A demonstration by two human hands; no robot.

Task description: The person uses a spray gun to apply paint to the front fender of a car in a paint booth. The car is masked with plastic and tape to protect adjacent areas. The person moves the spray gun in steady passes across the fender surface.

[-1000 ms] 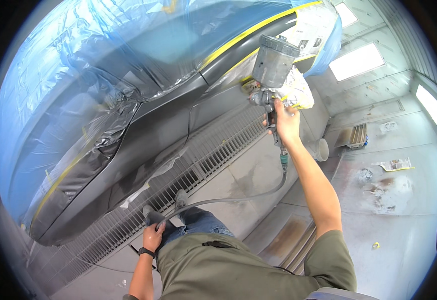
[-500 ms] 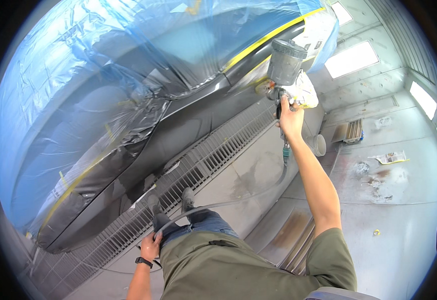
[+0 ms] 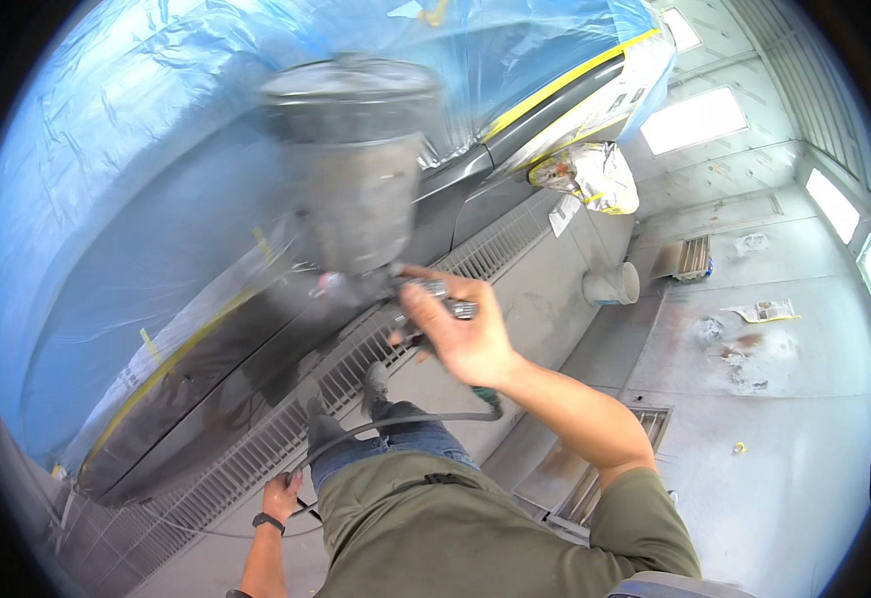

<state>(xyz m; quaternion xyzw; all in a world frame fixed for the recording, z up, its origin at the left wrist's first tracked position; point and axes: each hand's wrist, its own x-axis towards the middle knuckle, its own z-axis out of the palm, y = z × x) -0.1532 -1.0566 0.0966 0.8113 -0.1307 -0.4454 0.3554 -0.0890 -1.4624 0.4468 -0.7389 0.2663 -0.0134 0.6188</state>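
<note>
My right hand [image 3: 470, 334] is wrapped round the grip of a spray gun [image 3: 361, 189], whose large grey cup stands on top, blurred by motion. The gun is raised in front of a car's dark grey side panel [image 3: 191, 409]. Below the gun, a green coupling joins a grey air hose [image 3: 411, 419], which loops across my legs. Low at my left side, my left hand [image 3: 281, 495] is closed round this hose. Blue masking film [image 3: 107, 229] edged with yellow tape covers the upper car body. The gun hides part of the panel and film.
A slatted floor grate [image 3: 211, 488] runs beneath the car's edge, by my feet. At the right stand a pale bucket [image 3: 610, 285] and a crinkled masked bundle [image 3: 600, 179]. Masking paper [image 3: 766, 311] and a yellow tape ring [image 3: 739, 448] lie farther right.
My right hand has swung the spray gun left and closer to me, so it looks larger. The hose has shifted with it. My left hand has moved slightly left and down.
</note>
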